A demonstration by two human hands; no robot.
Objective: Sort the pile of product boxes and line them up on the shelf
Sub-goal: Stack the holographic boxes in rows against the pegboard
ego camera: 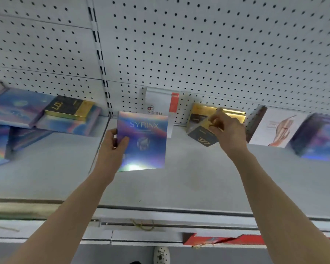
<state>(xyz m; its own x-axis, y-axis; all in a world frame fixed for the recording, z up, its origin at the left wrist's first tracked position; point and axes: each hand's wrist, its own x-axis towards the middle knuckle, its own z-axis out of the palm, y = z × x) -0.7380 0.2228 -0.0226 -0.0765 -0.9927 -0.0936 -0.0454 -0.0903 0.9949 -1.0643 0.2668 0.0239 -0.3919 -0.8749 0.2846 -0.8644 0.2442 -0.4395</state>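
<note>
Pegboard back wall (217, 44): white, dotted with dark holes, rising behind both hands; a slotted upright (101, 60) splits it above the left hand.
Shelf (189, 178): pale grey deck under both forearms, bare between the wrists.
Pile of boxes (27, 119): well to the left of the left hand; several flat holographic blue-violet boxes lying at angles, overlapping one another.
Black-and-gold box on pile (70, 107): lies flat on top of that pile, gold "377" on the dark half, shiny gold on the other half.
White box with figure print (278, 126): just right of the right hand, leaning back against the wall, dark side panel, reddish drawing on the face.
Blue box at far right (320, 138): beyond the white one, tilted, blurred.
SYRINX box (142, 141): held upright in the left hand, above the shelf deck; iridescent blue, violet and pink face, the word "SYRINX" near the top, a small emblem at centre, glare along the bottom edge.
White-and-red box (160, 105): behind the SYRINX box, standing against the wall, red stripe on its right edge.
Gold box (204, 115): at the wall behind the right hand, partly hidden.
377 box (202, 137): small, black with gold "377", tilted, pinched at its upper corner by the right hand.
Left hand (114, 147): closed on the SYRINX box's left edge, thumb on the face.
Right hand (227, 130): fingers narrowed onto the 377 box.
</note>
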